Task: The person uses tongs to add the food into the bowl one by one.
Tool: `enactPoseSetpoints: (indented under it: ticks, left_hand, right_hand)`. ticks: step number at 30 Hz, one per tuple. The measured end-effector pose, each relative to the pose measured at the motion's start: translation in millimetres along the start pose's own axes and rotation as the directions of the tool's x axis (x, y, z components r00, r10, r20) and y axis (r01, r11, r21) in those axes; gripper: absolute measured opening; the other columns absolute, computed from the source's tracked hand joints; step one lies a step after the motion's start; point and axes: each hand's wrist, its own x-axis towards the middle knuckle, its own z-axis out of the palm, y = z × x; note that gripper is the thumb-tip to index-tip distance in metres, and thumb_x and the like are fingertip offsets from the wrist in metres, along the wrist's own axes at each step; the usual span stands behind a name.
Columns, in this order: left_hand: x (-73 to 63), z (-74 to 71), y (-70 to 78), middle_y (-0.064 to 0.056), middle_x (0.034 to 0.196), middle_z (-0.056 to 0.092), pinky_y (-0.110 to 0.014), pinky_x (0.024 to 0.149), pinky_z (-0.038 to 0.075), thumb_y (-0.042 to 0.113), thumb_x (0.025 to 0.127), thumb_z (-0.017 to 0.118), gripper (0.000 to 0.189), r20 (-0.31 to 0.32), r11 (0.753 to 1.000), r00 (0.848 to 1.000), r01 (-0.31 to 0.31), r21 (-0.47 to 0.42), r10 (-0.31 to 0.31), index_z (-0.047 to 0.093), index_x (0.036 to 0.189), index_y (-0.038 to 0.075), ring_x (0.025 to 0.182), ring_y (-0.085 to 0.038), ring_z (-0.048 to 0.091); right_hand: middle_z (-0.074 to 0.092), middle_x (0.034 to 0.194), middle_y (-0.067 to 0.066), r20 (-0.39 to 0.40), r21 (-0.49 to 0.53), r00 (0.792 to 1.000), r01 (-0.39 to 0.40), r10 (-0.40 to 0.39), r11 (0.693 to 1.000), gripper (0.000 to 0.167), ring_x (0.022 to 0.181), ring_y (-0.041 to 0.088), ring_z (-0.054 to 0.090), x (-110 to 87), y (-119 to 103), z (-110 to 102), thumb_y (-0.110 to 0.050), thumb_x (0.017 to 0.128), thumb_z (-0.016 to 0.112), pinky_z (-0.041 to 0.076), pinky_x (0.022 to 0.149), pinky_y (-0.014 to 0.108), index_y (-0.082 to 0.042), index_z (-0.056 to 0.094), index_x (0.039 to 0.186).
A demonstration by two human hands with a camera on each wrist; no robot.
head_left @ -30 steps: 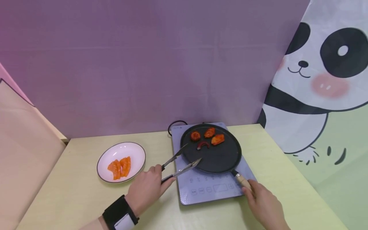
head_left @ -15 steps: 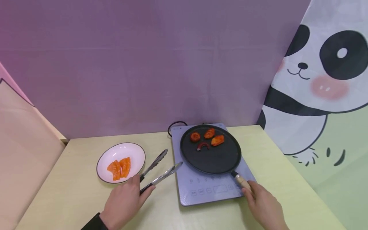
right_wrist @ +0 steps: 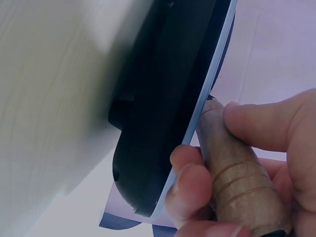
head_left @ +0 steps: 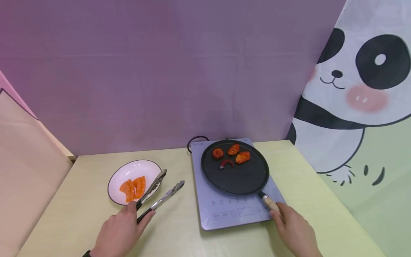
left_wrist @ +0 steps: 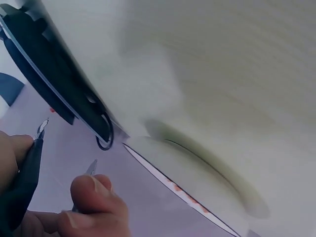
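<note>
My left hand grips metal tongs by their dark handles. The tongs' arms are spread apart with nothing between them, one arm over the right rim of a white plate. Orange salmon slices lie on that plate. My right hand holds the wooden handle of a flat black pan, fingers and thumb curled round it. In the pan are a round red piece, two orange-red pieces of food and a curved dark red piece.
Under the pan is a pale induction cooktop with a black cord at its back left. A purple cloth stands behind the light wooden table. A panda-printed sheet hangs at the right.
My left hand has moved left and toward me with the tongs, from beside the pan to the plate. The right hand and the pan look unmoved.
</note>
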Motion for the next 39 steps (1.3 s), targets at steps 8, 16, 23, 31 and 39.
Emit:
enactPoseSetpoints:
  ticks: [8,16,23,31,39]
  left_hand:
    - [-4.9,-0.2,-19.5,-0.012,0.069,0.055,-0.048,0.044,0.04,0.056,0.085,0.063,0.061,0.0,1.0,1.0,0.025,0.018,-0.025,0.052,0.088,-0.004,0.05,-0.035,0.055]
    - [-4.7,-5.0,-36.1,-0.01,0.06,0.05,-0.047,0.04,0.038,0.053,0.085,0.064,0.06,-0.018,0.998,0.999,0.043,0.039,-0.042,0.049,0.08,-0.005,0.045,-0.034,0.052]
    - [-4.1,-8.5,-43.2,-0.011,0.059,0.049,-0.044,0.039,0.036,0.053,0.087,0.061,0.061,0.041,0.995,0.995,0.092,0.035,-0.094,0.047,0.076,-0.005,0.044,-0.032,0.05]
    - [-3.3,-8.6,-46.4,-0.014,0.06,0.053,-0.048,0.041,0.038,0.053,0.089,0.058,0.06,0.102,0.989,0.984,0.146,0.027,-0.148,0.047,0.073,-0.004,0.048,-0.037,0.054]
    - [0.6,-9.5,-46.0,-0.014,0.059,0.051,-0.046,0.041,0.037,0.053,0.09,0.057,0.06,0.15,0.981,0.97,0.188,0.044,-0.192,0.047,0.073,-0.003,0.047,-0.034,0.052]
  right_hand:
    - [0.051,0.07,-0.003,0.006,0.006,1.0,0.004,-0.004,1.0,0.02,0.059,0.016,0.047,0.3,0,0,-0.026,0.091,0.065,0.037,0.051,0.038,-0.01,0.061,0.102]
    - [0.052,0.07,-0.002,0.003,0.004,1.0,0.005,-0.005,1.0,0.019,0.059,0.016,0.047,0.5,0,0,-0.026,0.09,0.065,0.038,0.051,0.039,-0.01,0.061,0.101]
    - [0.053,0.072,-0.001,-0.005,-0.005,1.0,0.004,-0.004,1.0,0.019,0.06,0.017,0.049,0.6,1,1,-0.025,0.09,0.066,0.039,0.051,0.041,-0.011,0.061,0.101]
    - [0.052,0.071,-0.002,0.012,-0.004,1.0,-0.004,0.004,1.0,0.018,0.059,0.017,0.048,1.1,1,1,-0.026,0.09,0.065,0.038,0.05,0.04,-0.011,0.06,0.1]
    - [0.052,0.071,-0.002,0.021,-0.005,1.0,-0.011,0.011,1.0,0.019,0.06,0.017,0.048,1.4,1,0,-0.026,0.091,0.065,0.038,0.051,0.04,-0.011,0.061,0.101]
